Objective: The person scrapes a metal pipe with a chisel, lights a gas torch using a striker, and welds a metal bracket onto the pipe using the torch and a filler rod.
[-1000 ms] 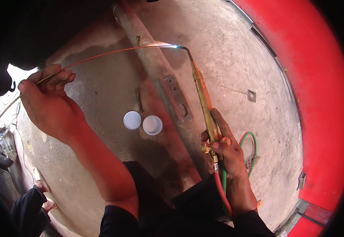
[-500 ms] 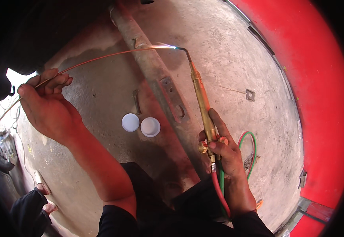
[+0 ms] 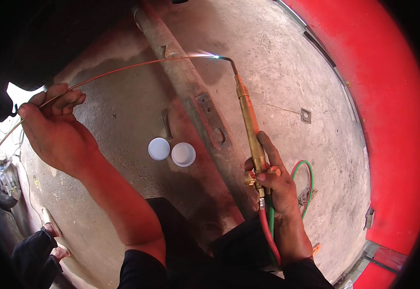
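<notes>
My left hand (image 3: pixel 58 125) pinches a long thin copper-coloured filler rod (image 3: pixel 123 69), which bows across to the right. Its far end meets the small bright flame (image 3: pixel 215 57) at the tip of a brass gas torch (image 3: pixel 249 118). Around the torch's lower body, by its valve knobs, my right hand (image 3: pixel 277 180) is closed. A red hose (image 3: pixel 266 226) and a green hose (image 3: pixel 271 216) run down from the handle. Beneath the rod and flame, a long metal beam (image 3: pixel 183 79) with a slotted plate (image 3: pixel 213 120) lies slantwise on the floor.
Two round white lids or shallow cups (image 3: pixel 183 154) rest on the concrete floor beside a rusty bolt-like piece (image 3: pixel 167 124). A square metal plate with a hole (image 3: pixel 306 115) lies to the right. A red panel (image 3: pixel 364 96) borders the right side. Another person's feet (image 3: pixel 51 229) show at lower left.
The torch has shifted very slightly right, and its flame looks shorter against the rod. My left hand has drifted a touch left with the rod.
</notes>
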Demonstrator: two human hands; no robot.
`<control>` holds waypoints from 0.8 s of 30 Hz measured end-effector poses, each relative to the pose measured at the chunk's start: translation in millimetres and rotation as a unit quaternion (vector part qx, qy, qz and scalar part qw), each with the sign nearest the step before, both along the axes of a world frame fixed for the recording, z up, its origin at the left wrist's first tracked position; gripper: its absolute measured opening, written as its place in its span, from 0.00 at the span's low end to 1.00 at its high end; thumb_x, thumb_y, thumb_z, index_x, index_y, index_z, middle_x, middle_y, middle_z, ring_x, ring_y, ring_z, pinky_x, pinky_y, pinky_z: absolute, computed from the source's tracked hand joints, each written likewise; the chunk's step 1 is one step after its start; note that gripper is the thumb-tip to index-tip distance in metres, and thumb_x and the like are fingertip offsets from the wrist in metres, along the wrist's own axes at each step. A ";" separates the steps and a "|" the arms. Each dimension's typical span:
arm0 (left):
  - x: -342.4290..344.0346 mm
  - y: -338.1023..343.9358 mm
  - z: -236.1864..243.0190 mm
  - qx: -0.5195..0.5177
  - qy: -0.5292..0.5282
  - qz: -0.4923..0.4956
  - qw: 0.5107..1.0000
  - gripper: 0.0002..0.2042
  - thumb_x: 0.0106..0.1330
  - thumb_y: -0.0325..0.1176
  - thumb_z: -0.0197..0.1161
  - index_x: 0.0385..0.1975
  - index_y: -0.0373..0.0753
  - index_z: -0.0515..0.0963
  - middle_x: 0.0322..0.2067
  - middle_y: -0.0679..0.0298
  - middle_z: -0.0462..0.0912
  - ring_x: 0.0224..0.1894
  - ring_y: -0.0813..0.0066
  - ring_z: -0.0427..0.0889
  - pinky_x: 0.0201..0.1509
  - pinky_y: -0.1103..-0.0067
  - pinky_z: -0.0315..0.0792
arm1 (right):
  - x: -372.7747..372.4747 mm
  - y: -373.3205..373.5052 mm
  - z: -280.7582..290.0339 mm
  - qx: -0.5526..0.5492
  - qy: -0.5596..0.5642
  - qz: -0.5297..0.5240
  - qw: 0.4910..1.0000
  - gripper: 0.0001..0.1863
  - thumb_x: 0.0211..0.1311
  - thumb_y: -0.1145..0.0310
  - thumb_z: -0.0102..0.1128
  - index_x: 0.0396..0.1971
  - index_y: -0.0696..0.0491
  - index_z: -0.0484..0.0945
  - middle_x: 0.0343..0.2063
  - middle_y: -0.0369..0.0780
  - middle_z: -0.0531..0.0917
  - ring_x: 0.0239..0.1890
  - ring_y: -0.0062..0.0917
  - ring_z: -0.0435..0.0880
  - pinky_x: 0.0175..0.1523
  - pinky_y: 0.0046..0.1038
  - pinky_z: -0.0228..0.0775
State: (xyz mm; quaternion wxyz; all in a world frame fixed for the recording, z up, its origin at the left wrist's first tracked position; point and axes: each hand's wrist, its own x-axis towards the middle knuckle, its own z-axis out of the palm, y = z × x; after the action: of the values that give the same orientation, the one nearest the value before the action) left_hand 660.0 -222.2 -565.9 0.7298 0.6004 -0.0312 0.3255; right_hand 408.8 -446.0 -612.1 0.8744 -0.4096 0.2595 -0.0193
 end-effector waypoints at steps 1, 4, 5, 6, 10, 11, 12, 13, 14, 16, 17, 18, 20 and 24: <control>0.0 -0.6 0.4 0.001 0.005 0.001 1.000 0.20 0.81 0.42 0.37 0.42 0.30 0.70 0.33 0.44 0.81 0.29 0.59 0.83 0.39 0.64 0.79 | 0.1 -0.1 -0.8 -0.001 0.000 0.000 1.000 0.51 0.55 0.78 0.58 0.78 0.50 0.42 0.38 0.44 0.78 0.21 0.29 0.80 0.22 0.29 0.76; 2.6 0.9 -2.8 -0.002 -0.003 -0.004 1.000 0.19 0.81 0.42 0.39 0.41 0.30 0.69 0.32 0.45 0.82 0.27 0.60 0.83 0.36 0.67 0.80 | -0.2 -0.1 -0.5 0.001 -0.001 0.005 1.000 0.52 0.54 0.78 0.59 0.78 0.50 0.42 0.38 0.45 0.78 0.21 0.30 0.80 0.22 0.29 0.76; 3.5 1.6 -3.9 -0.006 -0.015 -0.008 1.000 0.19 0.80 0.43 0.41 0.41 0.30 0.69 0.30 0.45 0.82 0.25 0.61 0.82 0.33 0.69 0.80 | -0.4 0.1 -0.3 0.003 -0.002 0.010 1.000 0.52 0.53 0.78 0.59 0.78 0.50 0.42 0.38 0.45 0.78 0.21 0.30 0.80 0.23 0.29 0.76; 3.6 0.9 -3.9 -0.006 -0.015 -0.008 1.000 0.19 0.80 0.43 0.41 0.41 0.30 0.69 0.30 0.45 0.82 0.25 0.61 0.82 0.33 0.69 0.80 | -0.5 0.3 -0.6 0.003 -0.001 0.011 1.000 0.52 0.53 0.78 0.59 0.78 0.50 0.42 0.38 0.45 0.78 0.21 0.30 0.80 0.23 0.29 0.76; 2.5 -3.8 -1.8 0.000 0.012 0.001 1.000 0.20 0.82 0.42 0.37 0.42 0.30 0.70 0.34 0.44 0.82 0.30 0.59 0.83 0.38 0.64 0.79 | 1.2 0.9 0.9 0.011 -0.006 0.002 1.000 0.52 0.52 0.78 0.59 0.78 0.50 0.43 0.39 0.45 0.78 0.23 0.30 0.81 0.23 0.29 0.77; 2.6 -4.4 -1.4 0.000 0.014 0.002 1.000 0.20 0.81 0.42 0.37 0.43 0.30 0.70 0.34 0.44 0.82 0.30 0.59 0.83 0.38 0.64 0.80 | 1.7 0.8 2.2 0.009 -0.004 -0.003 1.000 0.52 0.52 0.78 0.59 0.78 0.50 0.43 0.39 0.45 0.78 0.24 0.30 0.81 0.23 0.29 0.77; 2.7 -4.3 -1.7 0.000 0.014 0.002 1.000 0.20 0.81 0.42 0.37 0.43 0.30 0.70 0.34 0.44 0.82 0.30 0.59 0.83 0.38 0.64 0.80 | 1.6 0.6 2.5 0.009 -0.004 -0.003 1.000 0.52 0.52 0.78 0.59 0.78 0.50 0.43 0.39 0.45 0.78 0.24 0.30 0.81 0.23 0.29 0.77; 2.9 -4.3 -2.2 0.001 0.013 0.001 1.000 0.20 0.81 0.42 0.37 0.43 0.29 0.70 0.34 0.44 0.82 0.30 0.59 0.83 0.38 0.64 0.80 | 1.2 0.3 2.8 0.012 -0.006 0.000 1.000 0.52 0.52 0.78 0.59 0.78 0.50 0.43 0.39 0.45 0.78 0.24 0.30 0.81 0.24 0.28 0.77; 2.9 -4.5 -2.5 0.003 0.013 0.000 1.000 0.20 0.81 0.42 0.37 0.43 0.29 0.70 0.34 0.44 0.82 0.29 0.59 0.83 0.38 0.64 0.80 | 0.8 0.0 2.8 0.015 -0.008 0.003 1.000 0.52 0.52 0.78 0.59 0.78 0.50 0.44 0.39 0.45 0.78 0.25 0.30 0.81 0.24 0.28 0.77; 2.5 -5.4 -2.4 0.003 0.002 0.003 1.000 0.20 0.81 0.42 0.39 0.42 0.29 0.69 0.32 0.45 0.82 0.27 0.60 0.83 0.36 0.67 0.80 | 1.3 -0.1 1.6 0.014 -0.005 0.002 1.000 0.52 0.52 0.79 0.59 0.78 0.50 0.44 0.39 0.45 0.78 0.25 0.30 0.81 0.25 0.28 0.77; 2.3 -6.0 -2.3 0.003 -0.009 0.006 1.000 0.19 0.80 0.43 0.41 0.41 0.29 0.69 0.30 0.46 0.82 0.25 0.62 0.82 0.33 0.69 0.81 | 1.6 -0.1 1.1 0.012 -0.003 0.001 1.000 0.52 0.51 0.79 0.59 0.78 0.50 0.44 0.39 0.45 0.78 0.25 0.30 0.81 0.26 0.28 0.78; 2.1 -6.2 -2.2 0.002 -0.009 0.005 1.000 0.19 0.80 0.43 0.41 0.41 0.29 0.69 0.30 0.46 0.82 0.25 0.62 0.82 0.33 0.69 0.81 | 1.2 -0.1 2.0 0.011 -0.003 0.000 1.000 0.52 0.51 0.79 0.59 0.78 0.50 0.44 0.39 0.45 0.78 0.25 0.30 0.81 0.26 0.28 0.78; 2.1 -4.8 -1.8 -0.009 -0.014 0.003 1.000 0.19 0.80 0.43 0.41 0.41 0.29 0.69 0.30 0.46 0.82 0.25 0.62 0.82 0.33 0.69 0.81 | 0.6 -0.1 4.4 0.016 0.000 -0.006 1.000 0.52 0.51 0.80 0.58 0.78 0.49 0.44 0.39 0.45 0.78 0.26 0.30 0.81 0.27 0.27 0.78; 2.7 -2.5 -3.4 -0.013 -0.022 -0.013 1.000 0.19 0.80 0.42 0.41 0.41 0.29 0.70 0.30 0.46 0.82 0.25 0.62 0.82 0.34 0.69 0.81 | -0.2 -0.7 0.4 0.014 -0.006 -0.016 1.000 0.53 0.51 0.80 0.58 0.78 0.48 0.43 0.40 0.46 0.78 0.25 0.30 0.81 0.26 0.28 0.78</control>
State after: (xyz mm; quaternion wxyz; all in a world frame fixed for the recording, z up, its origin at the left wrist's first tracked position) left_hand 662.6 -224.7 -569.3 0.7408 0.5832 -0.0512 0.3294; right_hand 408.5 -446.8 -611.8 0.8809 -0.3932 0.2615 -0.0321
